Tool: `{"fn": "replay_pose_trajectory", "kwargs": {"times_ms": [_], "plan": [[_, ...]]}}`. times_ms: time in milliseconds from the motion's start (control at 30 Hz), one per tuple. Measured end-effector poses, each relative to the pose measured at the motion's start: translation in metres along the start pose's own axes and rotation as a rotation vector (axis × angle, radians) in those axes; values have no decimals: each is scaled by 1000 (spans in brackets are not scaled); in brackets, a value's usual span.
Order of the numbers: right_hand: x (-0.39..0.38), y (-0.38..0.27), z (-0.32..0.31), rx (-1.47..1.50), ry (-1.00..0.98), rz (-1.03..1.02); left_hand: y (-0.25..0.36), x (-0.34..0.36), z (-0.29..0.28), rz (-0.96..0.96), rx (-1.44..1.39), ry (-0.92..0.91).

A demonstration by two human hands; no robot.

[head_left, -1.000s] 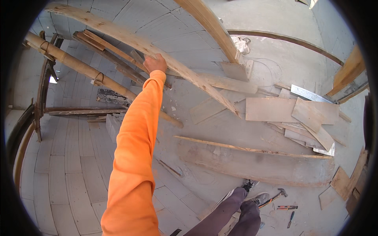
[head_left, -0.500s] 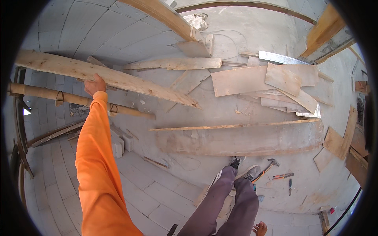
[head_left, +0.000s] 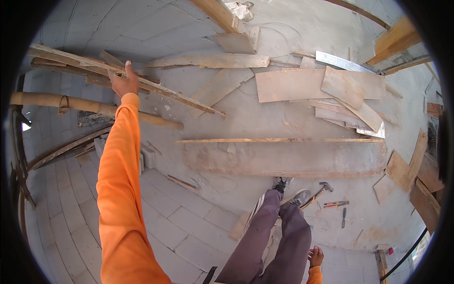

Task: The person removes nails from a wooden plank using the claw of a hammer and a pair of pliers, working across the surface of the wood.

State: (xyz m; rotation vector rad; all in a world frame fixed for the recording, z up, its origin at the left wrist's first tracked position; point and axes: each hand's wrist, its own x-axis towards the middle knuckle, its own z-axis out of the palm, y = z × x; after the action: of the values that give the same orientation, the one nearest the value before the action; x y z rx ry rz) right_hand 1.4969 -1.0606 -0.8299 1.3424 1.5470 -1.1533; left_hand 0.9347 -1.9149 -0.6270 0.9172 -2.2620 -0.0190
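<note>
1. Since half a second ago, the long plank (head_left: 182, 98) has rolled from showing its broad face to showing mostly its narrow edge, and the right grip (head_left: 316, 255) has come farther up into view at the lower edge.
2. Left grip (head_left: 124, 84): it lies against the plank, thumb standing up, apart from the fingers; I cannot tell whether the fingers close around the wood.
3. Plank to left grip: it touches the hand near the middle of its visible length, slanting from the upper left down to a free end at the right.
4. Right grip: well apart from the plank, beside the person's leg, fingers loosely spread and slightly bent.
5. Close around the left grip: darker boards (head_left: 71, 70) lie just behind the plank, and a round wooden pole (head_left: 38, 100) runs below it.
6. Farther right: a pale board (head_left: 208, 60) rests on the floor, near a pile of flat sheets (head_left: 288, 85).
7. Toward the feet: a wide panel (head_left: 283, 158) with a wooden edge, then a hammer (head_left: 323, 191) beside one shoe (head_left: 300, 197), near orange-handled pliers (head_left: 336, 204).
</note>
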Motion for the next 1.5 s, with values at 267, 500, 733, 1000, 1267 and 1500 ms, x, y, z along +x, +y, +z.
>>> {"fn": "replay_pose_trajectory", "kwargs": {"times_ms": [267, 500, 733, 1000, 1267, 1500], "plan": [[-10, -4, 2, 157, 64, -1, -6, -170, 17, -279, -249, -220], [134, 31, 14, 135, 89, -157, 85, -514, 39, 447, -239, -1224], [349, 11, 64, -123, 247, -396, 220, -740, 119, 827, -499, -1102], [417, 23, 134, -208, 400, -468, 306, -800, 193, 889, -91, -1093], [427, 41, 151, -72, 458, -469, 291, -793, 251, 1065, -329, -1263], [389, 30, 120, 74, 541, -499, 279, -785, 244, 1131, -423, -1150]]}}
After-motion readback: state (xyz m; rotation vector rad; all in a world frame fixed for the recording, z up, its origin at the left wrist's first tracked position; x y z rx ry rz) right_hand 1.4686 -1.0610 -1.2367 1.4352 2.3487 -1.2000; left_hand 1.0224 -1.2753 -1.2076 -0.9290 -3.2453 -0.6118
